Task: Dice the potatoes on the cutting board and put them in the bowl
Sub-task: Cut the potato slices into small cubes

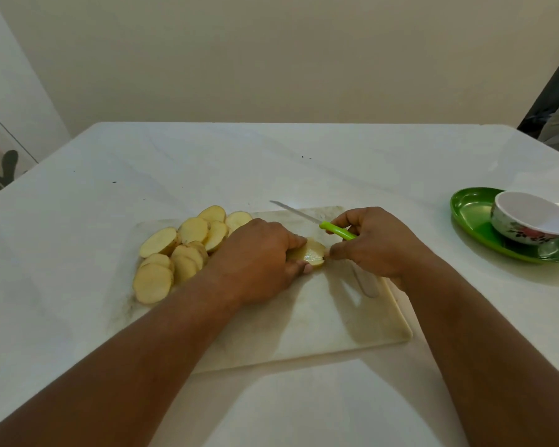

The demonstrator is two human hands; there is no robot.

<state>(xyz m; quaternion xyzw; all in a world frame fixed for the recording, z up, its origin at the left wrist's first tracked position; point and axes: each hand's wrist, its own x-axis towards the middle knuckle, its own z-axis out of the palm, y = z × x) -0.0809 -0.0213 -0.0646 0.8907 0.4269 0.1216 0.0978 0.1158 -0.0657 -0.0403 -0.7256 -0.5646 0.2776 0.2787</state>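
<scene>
No brand, label or writing readable anywhere; only a floral print on the side of the white bowl (531, 222).

Left hand (260, 253) curled over a small stack of potato slices (313, 251), fingers (296, 241) bent on top, thumb tip at the near edge of the stack. Much of that stack hidden under the hand, so slice count not discernible. Right hand (373, 243) wrapped round the green handle of the knife (320, 222), blade pointing away and leftward from the fingers, above the far part of the cutting board (320, 317). Unclear whether one fingertip of the right hand touched the stack or lay just beside it. Rear end of the handle buried in the grip.

Left of the left hand, a heap of uncut potato rounds (181, 250) overlapping on the board's left end, some hidden behind the wrist. Bare board near the wrists and toward the handle slot beneath the right hand.

Well right of the right hand, bowl set on a green plate (471, 211), plate cut off by the frame's right edge. White counter (207, 162) wide and bare beyond the fingers, its far edge against the wall. Framed picture (0, 156) at far left, partly cropped.
</scene>
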